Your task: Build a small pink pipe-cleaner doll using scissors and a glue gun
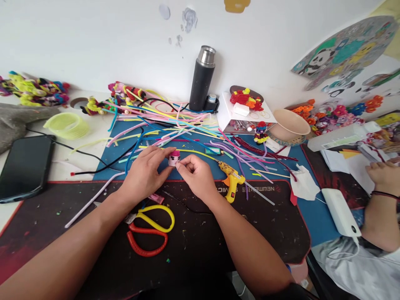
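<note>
Between my two hands is a small doll head (174,159), pale pink with a bright pink top and dark eyes. My left hand (149,170) grips it from the left side, thumb below and fingers above. The pinched thumb and forefinger of my right hand (197,174) touch its lower right side; whether they hold some tiny piece is too small to tell. Just right of my right hand lies a yellow glue gun (231,179) with a clear glue stick in its back. Scissors (148,229) with one yellow and one red handle lie below my left hand.
Many coloured pipe cleaners (175,118) spread behind my hands. A black thermos (202,79), a white box (246,114) and a beige bowl (289,125) stand at the back. A phone (26,166) lies left, a white power bank (340,211) right, near another person's arm (383,208).
</note>
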Motion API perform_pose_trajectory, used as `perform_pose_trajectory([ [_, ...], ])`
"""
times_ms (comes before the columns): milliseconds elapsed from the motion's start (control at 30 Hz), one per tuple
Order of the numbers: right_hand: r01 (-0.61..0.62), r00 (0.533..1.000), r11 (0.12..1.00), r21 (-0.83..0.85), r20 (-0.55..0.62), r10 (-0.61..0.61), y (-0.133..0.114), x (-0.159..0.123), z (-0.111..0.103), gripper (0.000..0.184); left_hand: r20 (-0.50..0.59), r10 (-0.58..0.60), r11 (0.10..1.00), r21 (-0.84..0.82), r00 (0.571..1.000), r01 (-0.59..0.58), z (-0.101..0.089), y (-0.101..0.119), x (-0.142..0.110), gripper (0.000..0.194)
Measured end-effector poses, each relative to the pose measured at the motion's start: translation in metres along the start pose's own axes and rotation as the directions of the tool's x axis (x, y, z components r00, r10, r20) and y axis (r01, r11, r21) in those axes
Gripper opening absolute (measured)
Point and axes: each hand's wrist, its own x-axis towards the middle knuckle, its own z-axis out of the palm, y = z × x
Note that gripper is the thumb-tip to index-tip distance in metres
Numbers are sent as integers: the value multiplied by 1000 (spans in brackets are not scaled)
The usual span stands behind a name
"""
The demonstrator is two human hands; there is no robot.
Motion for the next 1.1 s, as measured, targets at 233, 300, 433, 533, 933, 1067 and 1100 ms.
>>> perform_pose_trajectory([
  [233, -7, 1000, 1000, 1, -12, 7, 0, 0, 0, 26, -2, 17, 1000, 8, 1000, -17, 0, 1, 0, 37],
  [300, -6, 1000, 1000, -2, -11, 6, 0, 0, 0, 28, 1, 12, 1000, 1, 1000, -12, 0, 0, -1, 37],
  [433, 20, 1000, 1000, 0, -12, -20, -2, -1, -1, 28, 1, -41, 999, -33, 999, 41, 1, -1, -2, 39],
  [533, 46, 998, 999, 19, -34, -45, -3, -1, -2, 29, 6, -95, 993, -63, 995, 95, 1, -1, -2, 40],
  [933, 216, 973, 976, -6, -83, -216, 1, -6, -1, 20, 32, -204, 972, -116, 979, 206, -1, -2, 0, 43],
  [1067, 267, 962, 962, -49, -46, -269, 2, -8, 0, 23, 37, -234, 964, -122, 972, 236, -1, -1, 1, 43],
  [1100, 274, 960, 960, -55, -45, -276, 2, -8, 0, 24, 39, -238, 962, -125, 970, 241, -1, 0, 2, 43],
])
